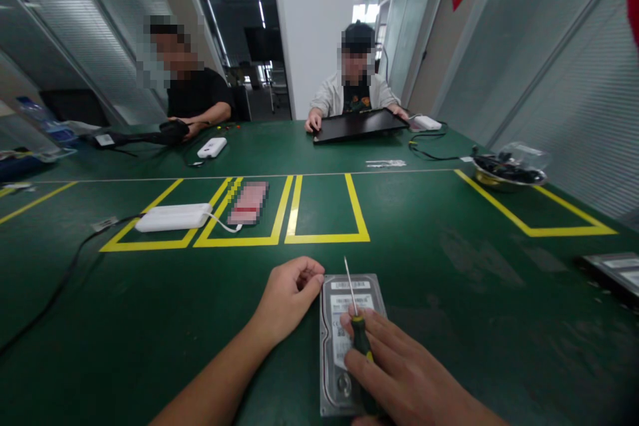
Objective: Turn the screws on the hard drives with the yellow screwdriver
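Note:
A silver hard drive (pixel 333 339) with a white label lies flat on the green table, its long side pointing away from me. At its far left corner is my left hand (pixel 294 293), fingers curled in and thumb against the drive's edge. My right hand (pixel 394 359) is wrapped round the dark green and yellow handle of a screwdriver (pixel 352 293), above the drive's right part. The screwdriver's thin metal shaft points away from me and its tip shows past the fingers, seemingly not touching a screw. My right palm hides the drive's near right part.
Yellow tape boxes mark the table (pixel 419 213). Ahead lie a white power bank (pixel 174 217) and a cabled phone (pixel 248 203). Another drive (pixel 614 273) sits at right, near a bowl of cables (pixel 509 168). Across, one person (pixel 354 90) holds a dark panel (pixel 362 125); another person (pixel 197 96) sits left.

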A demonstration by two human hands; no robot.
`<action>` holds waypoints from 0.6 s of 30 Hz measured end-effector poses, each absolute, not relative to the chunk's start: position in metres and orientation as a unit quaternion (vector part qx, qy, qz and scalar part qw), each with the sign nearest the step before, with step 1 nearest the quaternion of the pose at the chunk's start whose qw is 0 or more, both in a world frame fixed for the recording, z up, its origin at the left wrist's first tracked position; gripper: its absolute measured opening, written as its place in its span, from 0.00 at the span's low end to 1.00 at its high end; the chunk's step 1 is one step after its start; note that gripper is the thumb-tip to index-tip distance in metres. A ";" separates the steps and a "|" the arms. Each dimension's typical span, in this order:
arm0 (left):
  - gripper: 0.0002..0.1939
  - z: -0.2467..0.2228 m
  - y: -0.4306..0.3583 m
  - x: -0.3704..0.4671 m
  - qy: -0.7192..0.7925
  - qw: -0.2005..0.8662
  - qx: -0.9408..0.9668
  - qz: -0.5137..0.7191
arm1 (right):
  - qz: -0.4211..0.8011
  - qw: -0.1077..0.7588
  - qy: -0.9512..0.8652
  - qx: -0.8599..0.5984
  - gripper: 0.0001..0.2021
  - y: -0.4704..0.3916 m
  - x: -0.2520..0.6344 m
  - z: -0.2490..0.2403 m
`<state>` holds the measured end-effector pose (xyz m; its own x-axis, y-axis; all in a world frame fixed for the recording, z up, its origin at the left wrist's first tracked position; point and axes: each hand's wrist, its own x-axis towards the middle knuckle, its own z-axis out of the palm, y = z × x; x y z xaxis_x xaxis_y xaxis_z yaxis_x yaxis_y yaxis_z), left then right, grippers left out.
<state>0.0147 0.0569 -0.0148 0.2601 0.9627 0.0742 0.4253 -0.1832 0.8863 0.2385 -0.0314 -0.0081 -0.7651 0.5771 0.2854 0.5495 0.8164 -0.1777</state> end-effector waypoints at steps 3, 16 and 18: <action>0.08 -0.014 0.057 0.015 0.500 0.394 0.692 0.340 | 0.044 0.162 -0.937 -0.305 0.22 -0.031 0.238 -0.008; 0.08 -0.015 0.055 0.013 0.494 0.401 0.691 0.342 | 0.028 0.176 -0.936 -0.303 0.23 -0.032 0.240 -0.010; 0.08 -0.016 0.056 0.013 0.495 0.396 0.694 0.342 | 0.021 0.180 -0.937 -0.300 0.23 -0.032 0.240 -0.011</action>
<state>0.0133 0.0558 -0.0156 0.2763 0.9574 0.0838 0.4152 -0.1975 0.8881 0.2401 -0.0319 -0.0110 -0.7559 0.5689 0.3240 0.5538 0.8196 -0.1469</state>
